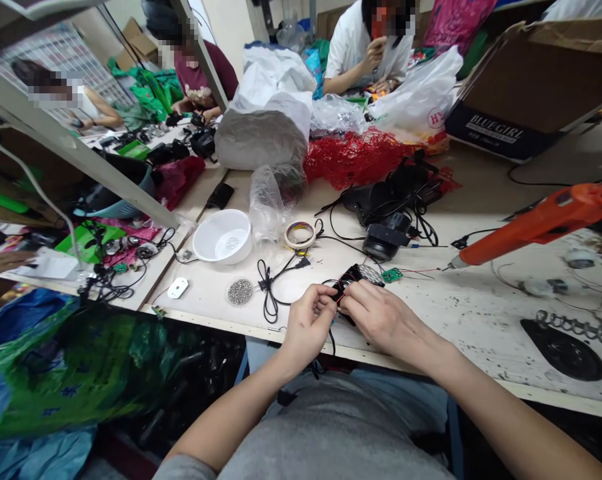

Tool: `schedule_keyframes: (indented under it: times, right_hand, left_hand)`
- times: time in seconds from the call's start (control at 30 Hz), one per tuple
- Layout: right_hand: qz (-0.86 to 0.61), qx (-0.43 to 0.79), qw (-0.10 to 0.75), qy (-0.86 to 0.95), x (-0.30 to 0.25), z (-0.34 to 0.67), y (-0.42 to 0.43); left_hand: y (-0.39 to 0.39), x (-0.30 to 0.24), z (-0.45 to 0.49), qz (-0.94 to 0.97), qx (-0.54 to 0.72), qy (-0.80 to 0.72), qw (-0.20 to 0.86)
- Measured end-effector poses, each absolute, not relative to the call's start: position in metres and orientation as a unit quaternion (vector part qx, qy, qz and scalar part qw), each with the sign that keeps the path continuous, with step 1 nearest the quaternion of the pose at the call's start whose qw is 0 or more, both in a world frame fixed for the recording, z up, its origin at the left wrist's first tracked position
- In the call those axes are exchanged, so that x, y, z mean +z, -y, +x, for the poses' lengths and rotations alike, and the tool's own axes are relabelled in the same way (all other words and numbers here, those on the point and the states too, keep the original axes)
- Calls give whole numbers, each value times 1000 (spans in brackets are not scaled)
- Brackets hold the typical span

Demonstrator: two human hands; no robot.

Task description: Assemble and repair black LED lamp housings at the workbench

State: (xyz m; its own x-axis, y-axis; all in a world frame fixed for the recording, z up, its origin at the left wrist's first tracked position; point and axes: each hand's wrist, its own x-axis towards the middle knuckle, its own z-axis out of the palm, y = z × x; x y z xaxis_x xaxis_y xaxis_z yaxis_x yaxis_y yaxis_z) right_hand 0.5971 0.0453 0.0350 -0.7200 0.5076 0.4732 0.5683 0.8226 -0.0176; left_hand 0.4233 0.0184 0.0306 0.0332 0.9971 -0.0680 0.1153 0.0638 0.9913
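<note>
From my head, I see the black part point(351, 275) right in front of me, by the near edge of the desk point(461, 323). My left hand point(308, 325) and right hand point(381, 312) pinch it, fingers closed. I can't tell which tiny bit each grips. I think it's only half put together: a green board point(392, 275) lies just right of it, outside. The orange screwdriver point(535, 223) is off right, not in use. I can't see if any screws are in.
</note>
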Motion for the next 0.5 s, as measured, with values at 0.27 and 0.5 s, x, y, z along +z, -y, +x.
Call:
schedule_keyframes:
  times: [0.27, 0.5]
  right_hand:
    - [-279, -18, 243, 929, 36, 598, -50]
    - [-268, 4, 266, 926, 35, 596, -51]
  left_hand:
    - [-18, 30, 420, 551, 447, -545, 447]
    - [-20, 27, 421, 485, 466, -532, 515]
